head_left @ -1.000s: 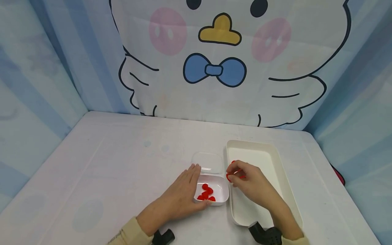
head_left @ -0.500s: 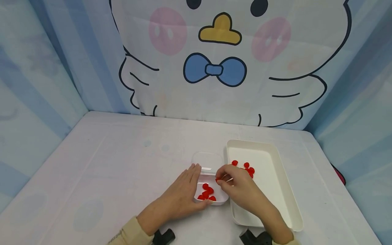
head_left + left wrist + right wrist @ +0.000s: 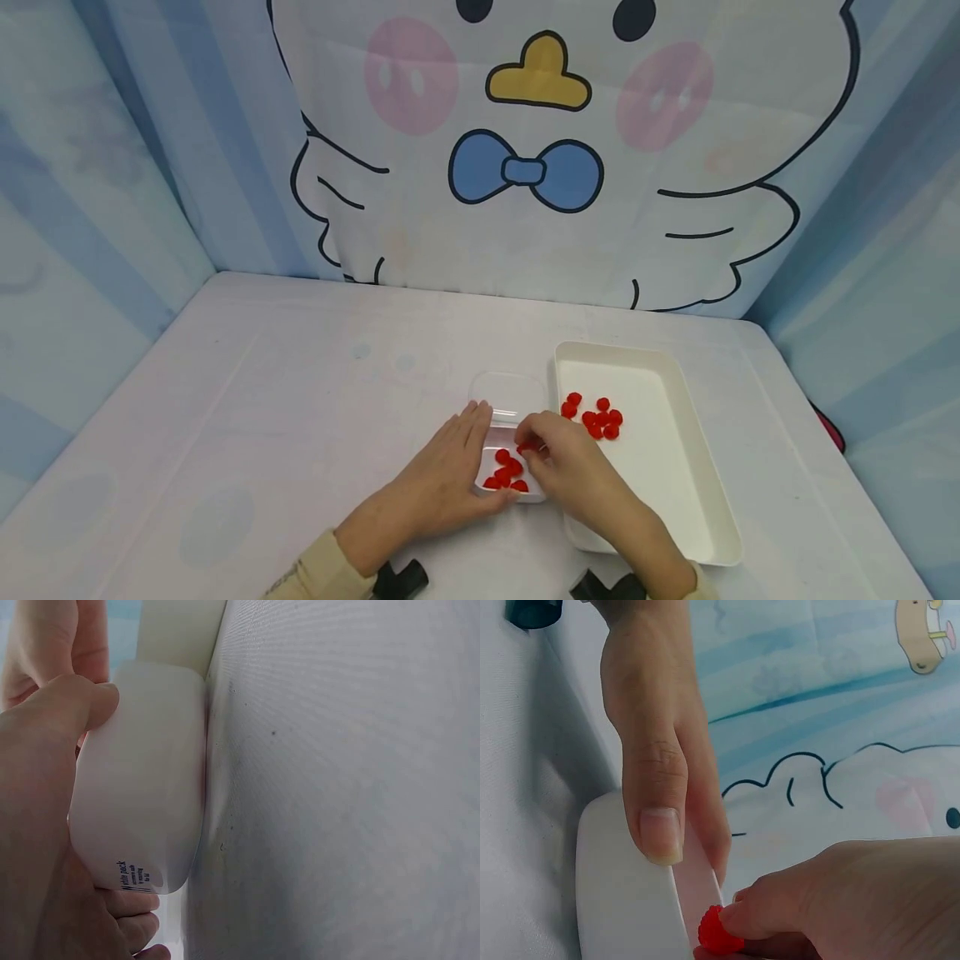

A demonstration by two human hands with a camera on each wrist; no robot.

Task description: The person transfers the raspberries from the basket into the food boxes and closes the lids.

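Observation:
A small white plastic box (image 3: pixel 146 780) with printed lettering stands on the table, several red raspberries (image 3: pixel 503 476) lying inside it. My left hand (image 3: pixel 442 471) holds the box at its left side, the thumb (image 3: pixel 660 825) over the near rim and the fingers along the other side. Over the box's right part is my right hand (image 3: pixel 573 467). It pinches one bumpy red raspberry (image 3: pixel 718 931) between thumb and fingertips, just at the box opening in the right wrist view. In the head view the fingers mostly hide that raspberry.
Right beside the box lies a shallow white tray (image 3: pixel 678 475); several more raspberries (image 3: pixel 602 418) sit in its far left part. Behind the box is its clear lid (image 3: pixel 507 392), folded back. A printed curtain (image 3: pixel 525 242) rises at the table's far edge.
My right hand has moved left from the tray to over the box, carrying a raspberry and uncovering those left in the tray. The left hand and the box have stayed in place.

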